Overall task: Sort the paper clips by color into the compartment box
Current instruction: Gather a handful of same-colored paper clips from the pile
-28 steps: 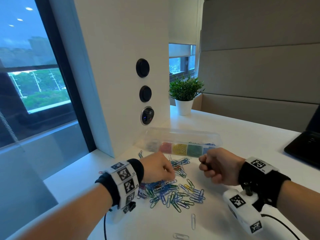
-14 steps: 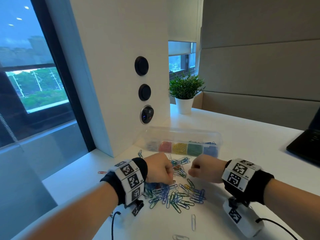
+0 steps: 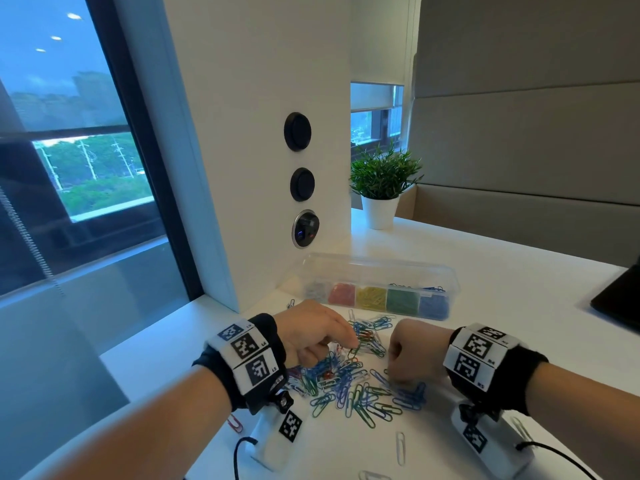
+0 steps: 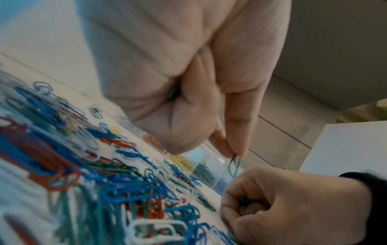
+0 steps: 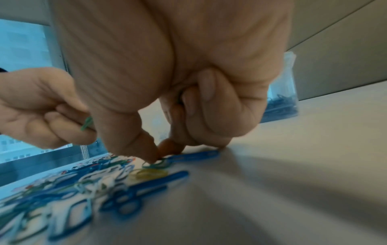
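From the head view the backs of both hands cover their fingertips, so what they hold is hidden there, and the wrist views are soft with blur at the edges. The pile of mixed paper clips [image 3: 349, 379] lies on the white tabletop [image 3: 502, 289] between and just in front of the two hands, with a few loose clips strayed toward the near edge. The compartment box [image 3: 377, 291], clear plastic, stands beyond the pile against the white pillar [image 3: 259, 133]; its cells show pale, red, yellow, green and blue clips from left to right.

The left hand [image 3: 313, 332] hovers over the pile's left part, thumb and forefinger pinching a green paper clip [image 4: 234, 165] that hangs clear of the heap; the left wrist view also shows another bit of green tucked in the curled fingers behind. The right hand [image 3: 415, 351] is down at the pile's right edge, fingers curled. Only the right wrist view shows its thumb and fingertip closing on a green clip on the tabletop [image 5: 156, 163], beside a yellow clip and a blue one; whether that clip has left the surface cannot be told. The left wrist view shows green clips bunched inside the right hand's curled fingers.

A potted plant [image 3: 381, 188] stands farther back, and a dark laptop [image 3: 620, 299] is cut off at the right edge.
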{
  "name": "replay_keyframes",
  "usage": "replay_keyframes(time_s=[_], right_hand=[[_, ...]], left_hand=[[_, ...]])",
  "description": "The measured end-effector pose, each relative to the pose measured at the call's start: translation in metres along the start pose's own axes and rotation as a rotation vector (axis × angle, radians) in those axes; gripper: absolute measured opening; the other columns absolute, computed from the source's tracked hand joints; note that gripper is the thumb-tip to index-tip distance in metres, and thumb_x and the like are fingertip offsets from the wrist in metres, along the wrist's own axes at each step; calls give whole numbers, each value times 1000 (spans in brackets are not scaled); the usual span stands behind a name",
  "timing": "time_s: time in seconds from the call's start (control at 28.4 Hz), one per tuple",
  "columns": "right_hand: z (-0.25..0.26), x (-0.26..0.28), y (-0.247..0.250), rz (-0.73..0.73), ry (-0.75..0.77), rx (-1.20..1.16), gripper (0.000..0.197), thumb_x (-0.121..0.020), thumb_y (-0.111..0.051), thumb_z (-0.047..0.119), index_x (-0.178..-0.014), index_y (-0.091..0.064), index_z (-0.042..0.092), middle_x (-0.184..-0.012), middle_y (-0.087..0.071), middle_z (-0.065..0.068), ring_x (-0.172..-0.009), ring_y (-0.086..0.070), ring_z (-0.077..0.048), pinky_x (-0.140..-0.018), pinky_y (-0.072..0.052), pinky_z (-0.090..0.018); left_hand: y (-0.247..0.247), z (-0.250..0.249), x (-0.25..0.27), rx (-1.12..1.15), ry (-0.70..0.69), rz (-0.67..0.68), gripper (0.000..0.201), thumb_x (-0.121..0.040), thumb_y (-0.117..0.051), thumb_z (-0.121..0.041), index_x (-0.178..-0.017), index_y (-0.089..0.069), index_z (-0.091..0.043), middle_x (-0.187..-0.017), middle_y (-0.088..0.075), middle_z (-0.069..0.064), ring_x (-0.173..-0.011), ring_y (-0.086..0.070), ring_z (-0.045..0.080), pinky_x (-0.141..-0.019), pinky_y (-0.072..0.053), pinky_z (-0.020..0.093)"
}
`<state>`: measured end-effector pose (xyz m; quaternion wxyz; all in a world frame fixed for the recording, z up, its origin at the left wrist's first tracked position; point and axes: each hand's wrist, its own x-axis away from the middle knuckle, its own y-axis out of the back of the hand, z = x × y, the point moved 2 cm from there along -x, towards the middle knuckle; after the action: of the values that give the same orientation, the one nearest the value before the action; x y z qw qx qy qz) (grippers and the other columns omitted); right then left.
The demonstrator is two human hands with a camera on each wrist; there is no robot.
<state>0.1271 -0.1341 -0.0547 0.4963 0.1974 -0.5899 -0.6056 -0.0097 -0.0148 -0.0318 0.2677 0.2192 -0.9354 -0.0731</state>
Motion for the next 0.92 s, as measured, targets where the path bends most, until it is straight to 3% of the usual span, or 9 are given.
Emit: replay_keyframes(time_s=[0.21,0.32,0.42,0.49,0.56,0.67,0.74,0.81,0.92], right_hand=[[-12,10,13,31,37,-183,28,-95,-46,27,-69,-53,18,-64,-52,3,-51,-47,-10,-54,-42,-23],[-23,14,17,11,15,-439,23,-96,-48,25,-75,-54,17,-65,-49,-2,-50,-44,-14,-51,-41,-26],[-24,12,17,-82,77,-215,16,-90,-61,29,-77,-64,21,-71,-60,7,-57,-51,-5,-54,-41,-16],[-18,9,15,-103,101,-99,14,-85,-69,35,-82,-69,21,-72,-60,12,-62,-52,-1,-55,-39,-14],[-12,6,11,-88,97,-40,17,-82,-72,34,-89,-74,18,-71,-60,12,-62,-52,-2,-55,-40,-15],[-9,2,8,-47,99,30,19,-84,-67,31,-93,-76,16,-79,-65,8,-68,-57,-7,-63,-48,-19],[-9,4,7,7,88,31,18,-85,-65,34,-89,-74,19,-78,-65,9,-71,-58,-9,-69,-50,-21],[-13,7,9,55,87,35,16,-87,-62,36,-76,-66,25,-73,-60,13,-71,-56,-7,-69,-47,-21],[-25,11,17,86,105,16,29,-93,-54,38,-66,-53,26,-66,-54,11,-60,-50,-6,-62,-43,-21]], left_hand=[[2,6,-7,327,59,2,30,-89,-46,-6,-66,-31,-18,-58,-24,-1,-45,-19,10,-34,-16,17],[4,5,-5,492,41,45,18,-79,-35,-10,-62,-34,-16,-59,-29,2,-49,-25,13,-37,-19,16],[6,3,-3,586,1,75,12,-69,-33,-11,-60,-41,-12,-60,-34,5,-49,-30,15,-36,-24,16],[4,1,-6,562,11,63,16,-74,-37,-14,-61,-45,-11,-60,-37,4,-49,-30,14,-35,-23,16],[1,-3,-12,390,13,36,25,-87,-43,-17,-63,-47,-12,-57,-35,1,-46,-27,11,-33,-20,16],[-7,-14,-18,-264,-124,-31,18,-93,-61,-21,-81,-68,-9,-53,-40,-4,-40,-30,10,-35,-27,19],[-15,-22,-22,-635,-283,-38,16,-90,-68,-22,-100,-75,-12,-73,-65,-6,-52,-50,1,-51,-45,17],[-23,-25,-27,-803,-373,0,22,-88,-70,-21,-108,-75,-15,-105,-72,-5,-80,-56,-3,-74,-45,13],[-33,-27,-32,-968,-424,33,24,-86,-72,-19,-110,-75,-15,-110,-71,-1,-87,-57,5,-76,-40,16]])
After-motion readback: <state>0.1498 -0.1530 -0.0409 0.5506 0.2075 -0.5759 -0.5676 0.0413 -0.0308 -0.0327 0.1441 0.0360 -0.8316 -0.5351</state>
